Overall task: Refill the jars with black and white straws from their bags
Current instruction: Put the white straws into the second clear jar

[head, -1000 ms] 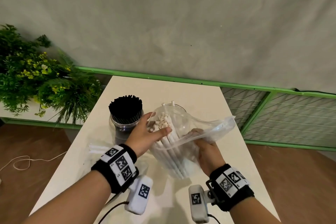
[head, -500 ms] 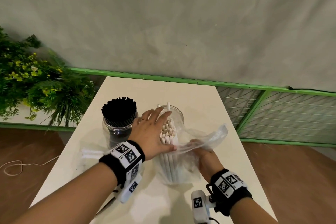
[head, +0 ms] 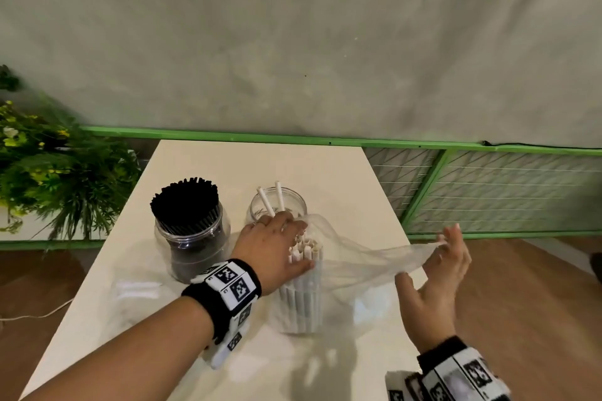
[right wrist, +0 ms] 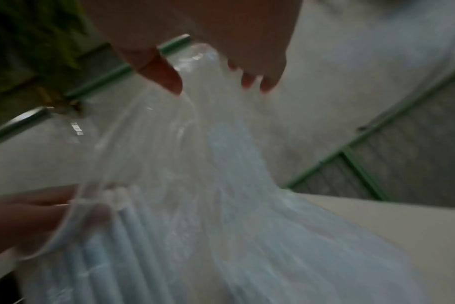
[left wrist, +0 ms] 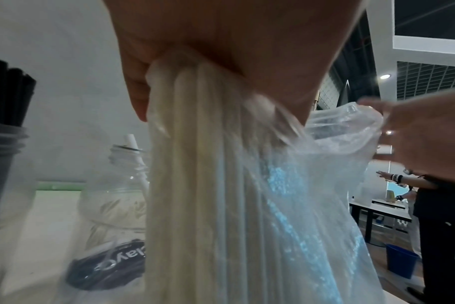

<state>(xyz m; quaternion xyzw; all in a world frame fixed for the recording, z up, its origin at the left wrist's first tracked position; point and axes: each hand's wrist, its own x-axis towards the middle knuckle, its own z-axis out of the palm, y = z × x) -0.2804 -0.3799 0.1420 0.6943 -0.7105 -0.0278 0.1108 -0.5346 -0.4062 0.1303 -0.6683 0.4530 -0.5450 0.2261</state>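
Observation:
A bundle of white straws (head: 304,273) (left wrist: 195,185) stands upright on the table (head: 293,169) inside a clear plastic bag (head: 365,267) (right wrist: 221,164). My left hand (head: 293,247) (left wrist: 221,41) grips the bundle's top, thumb on the near side. My right hand (head: 446,244) (right wrist: 216,41) pinches the bag's mouth and holds it stretched out to the right. Behind the bundle stands a clear jar (head: 278,208) (left wrist: 117,185) with two white straws. Left of it is a jar packed with black straws (head: 190,225) (left wrist: 5,123).
An empty clear bag (head: 136,286) lies flat at the table's left. A leafy plant (head: 49,179) stands off the left edge, and a green rail with wire mesh (head: 488,189) runs behind and to the right. In the left wrist view a person (left wrist: 434,226) stands far off.
My right hand has swung out to the right, pulling the bag's mouth away from the straws. My left hand has settled over the bundle's top, and the bundle now stands upright.

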